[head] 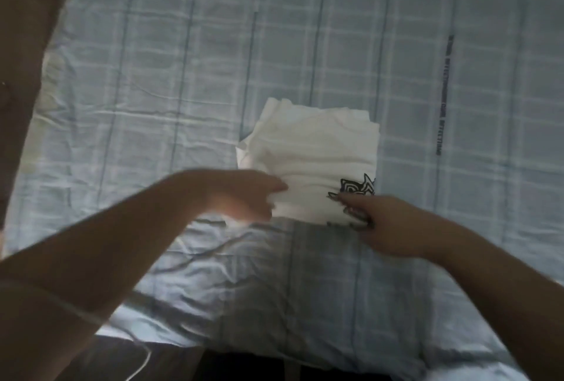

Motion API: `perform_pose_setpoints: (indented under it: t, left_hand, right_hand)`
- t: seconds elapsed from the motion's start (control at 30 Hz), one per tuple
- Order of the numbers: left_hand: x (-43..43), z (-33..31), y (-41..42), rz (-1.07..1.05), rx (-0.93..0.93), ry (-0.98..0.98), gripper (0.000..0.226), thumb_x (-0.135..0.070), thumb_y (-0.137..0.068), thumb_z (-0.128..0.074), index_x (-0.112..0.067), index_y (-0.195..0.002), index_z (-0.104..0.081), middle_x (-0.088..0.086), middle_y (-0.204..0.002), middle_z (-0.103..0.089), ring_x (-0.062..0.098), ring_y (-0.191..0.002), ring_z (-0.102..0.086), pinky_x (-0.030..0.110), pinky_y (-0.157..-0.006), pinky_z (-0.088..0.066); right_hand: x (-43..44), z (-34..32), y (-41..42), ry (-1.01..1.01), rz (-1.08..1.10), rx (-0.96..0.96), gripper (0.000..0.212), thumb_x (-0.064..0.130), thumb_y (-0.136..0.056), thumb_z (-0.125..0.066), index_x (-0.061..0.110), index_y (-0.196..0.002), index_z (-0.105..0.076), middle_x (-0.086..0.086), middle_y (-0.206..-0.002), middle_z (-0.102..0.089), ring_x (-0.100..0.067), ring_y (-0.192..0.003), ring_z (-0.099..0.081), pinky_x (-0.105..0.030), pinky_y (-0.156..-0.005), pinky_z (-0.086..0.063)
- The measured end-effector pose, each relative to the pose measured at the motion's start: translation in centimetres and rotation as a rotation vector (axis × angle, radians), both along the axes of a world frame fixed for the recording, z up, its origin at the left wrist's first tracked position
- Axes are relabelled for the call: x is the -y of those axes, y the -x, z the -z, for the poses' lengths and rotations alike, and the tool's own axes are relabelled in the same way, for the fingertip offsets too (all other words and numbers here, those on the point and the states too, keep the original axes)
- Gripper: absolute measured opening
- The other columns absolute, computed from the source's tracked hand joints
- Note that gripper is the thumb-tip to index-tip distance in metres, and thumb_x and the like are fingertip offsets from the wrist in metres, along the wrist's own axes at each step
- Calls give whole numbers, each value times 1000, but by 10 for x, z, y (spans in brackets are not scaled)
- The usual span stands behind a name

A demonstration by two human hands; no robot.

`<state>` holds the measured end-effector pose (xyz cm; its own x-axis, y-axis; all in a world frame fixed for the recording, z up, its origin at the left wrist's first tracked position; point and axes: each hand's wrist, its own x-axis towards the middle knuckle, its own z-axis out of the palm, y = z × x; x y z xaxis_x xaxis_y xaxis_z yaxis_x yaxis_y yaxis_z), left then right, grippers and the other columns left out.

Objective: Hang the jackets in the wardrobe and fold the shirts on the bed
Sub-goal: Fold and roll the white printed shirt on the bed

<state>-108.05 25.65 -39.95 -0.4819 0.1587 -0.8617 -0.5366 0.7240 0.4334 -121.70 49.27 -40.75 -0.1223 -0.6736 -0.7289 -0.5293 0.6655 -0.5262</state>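
A white shirt [314, 152] with a black graphic print lies folded into a compact rectangle in the middle of the bed [183, 75]. My left hand [244, 194] grips the shirt's near left corner, thumb on top. My right hand [378, 225] pinches the near right corner, just below the print. Both hands are blurred by motion.
The bed has a pale blue checked sheet, wrinkled near the front edge [244, 335]. A brown surface [24, 45] runs along the left side. A thin white cable [143, 359] hangs at the lower left. A dark printed strip [444, 94] marks the sheet on the right.
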Motion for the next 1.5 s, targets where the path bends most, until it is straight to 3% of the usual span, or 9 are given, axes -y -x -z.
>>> perform_pose_setpoints:
  t: [0.1, 0.2, 0.33, 0.4, 0.5, 0.63, 0.8, 1.13, 1.5]
  left_hand:
    - [56, 3, 22, -531, 21, -298, 68, -31, -56, -69, -8, -120, -63, 8, -114, -68, 23, -103, -65, 35, -90, -49]
    - [80, 20, 31, -1089, -17, -527, 43, -27, -81, -71, -8, -119, -64, 8, -114, -72, 19, -101, -70, 35, -89, -55]
    - [71, 33, 36, -1220, -150, -514, 72, -70, -71, -62, -18, -120, -64, 1, -106, -76, 16, -98, -72, 32, -83, -59]
    - [62, 42, 31, -1145, -300, -415, 56, -56, -70, -81, -22, -113, -67, -2, -106, -76, 15, -100, -71, 34, -85, -57]
    - [43, 55, 29, -1232, -467, -90, 18, -30, -88, -73, -22, -105, -70, -4, -98, -75, 16, -94, -71, 38, -83, -55]
    - [17, 65, 42, -1252, -554, 418, 33, -40, -98, -55, -13, -116, -61, -3, -102, -62, 15, -92, -54, 28, -80, -38]
    - [14, 72, 50, -1282, -557, 549, 38, -49, -100, -44, -14, -102, -59, -7, -88, -55, 17, -83, -48, 28, -75, -33]
    - [20, 79, 51, -1372, -447, 556, 43, -58, -97, -43, -17, -90, -56, -3, -83, -58, 25, -83, -57, 32, -72, -38]
    - [1, 69, 35, -1122, -224, 595, 84, -80, -81, -42, -17, -136, -47, 21, -131, -48, 41, -120, -45, 47, -104, -33]
  right_hand:
    - [30, -14, 52, -9, 342, 161, 18, 20, -79, -64, 31, -92, -71, -3, -88, -76, -14, -78, -72, -26, -71, -55]
    - [50, -5, 92, -76, 772, 337, 16, 4, -81, -58, 4, -90, -71, -17, -87, -73, -22, -72, -70, -29, -65, -57]
    - [66, 5, 119, -201, 1002, 562, 33, 10, -75, -61, -1, -105, -68, -17, -91, -75, -24, -74, -72, -34, -68, -61]
    - [65, 10, 125, -127, 1120, 661, 29, 24, -89, -56, 1, -99, -71, -16, -87, -74, -26, -72, -72, -37, -63, -62]
    - [50, 22, 126, 76, 1340, 745, 64, 58, -94, -43, 3, -119, -66, -20, -108, -69, -32, -94, -66, -43, -80, -53]
    - [39, 28, 73, 275, 1256, 316, 48, 58, -92, -51, 24, -123, -63, 5, -110, -72, -17, -102, -66, -32, -79, -50]
    - [57, 44, 20, 217, 1032, -395, 28, 47, -100, -44, 19, -103, -49, 5, -92, -57, -17, -83, -54, -31, -71, -39]
    - [70, 75, 37, 65, 1054, -498, 46, 56, -98, -37, 12, -97, -50, -9, -89, -61, -33, -86, -60, -39, -73, -45]
    - [71, 69, 23, 22, 1079, -650, 62, 67, -91, -37, 14, -117, -54, -14, -117, -57, -37, -109, -54, -45, -86, -45]
